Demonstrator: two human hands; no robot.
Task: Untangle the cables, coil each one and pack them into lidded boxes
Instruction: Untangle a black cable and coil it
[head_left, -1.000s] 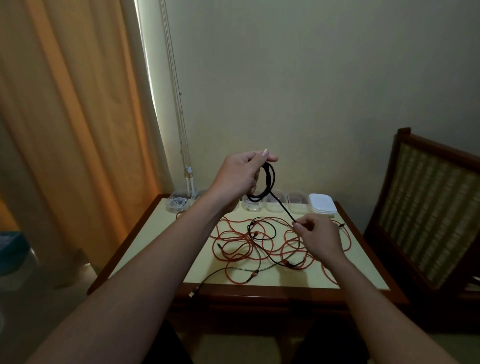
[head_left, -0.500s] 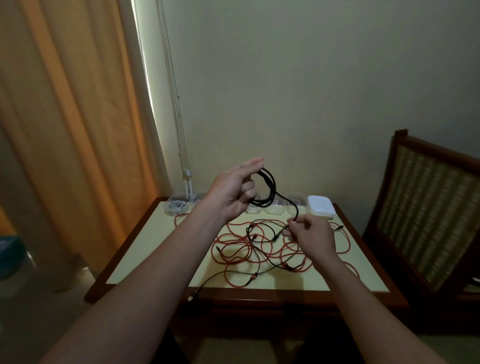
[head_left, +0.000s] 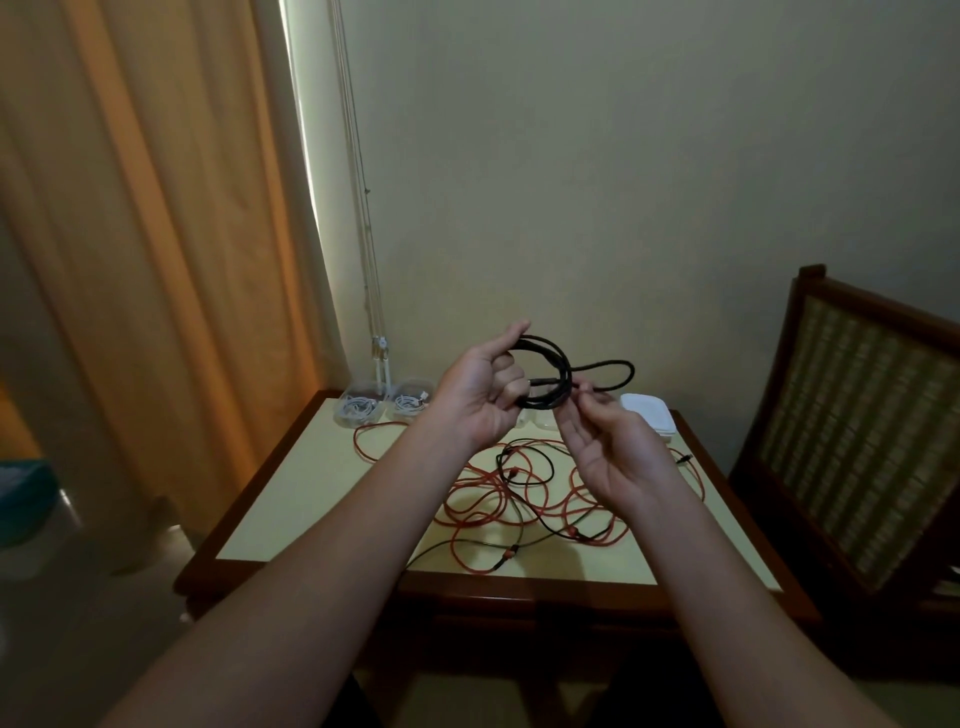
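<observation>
Left hand (head_left: 483, 392) grips the black cable (head_left: 550, 374) coil above the table (head_left: 311, 483), right hand (head_left: 613, 447) pinches its loose loop, orange cables (head_left: 488, 499) tangled below.

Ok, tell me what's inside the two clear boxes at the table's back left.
The left clear box holds a coiled white cable; the right clear box holds another white coil. Anything beneath the coils is covered.

Dim room, daylight thru curtain (head_left: 156, 234) gap, wide-angle edge warp, soft focus
</observation>
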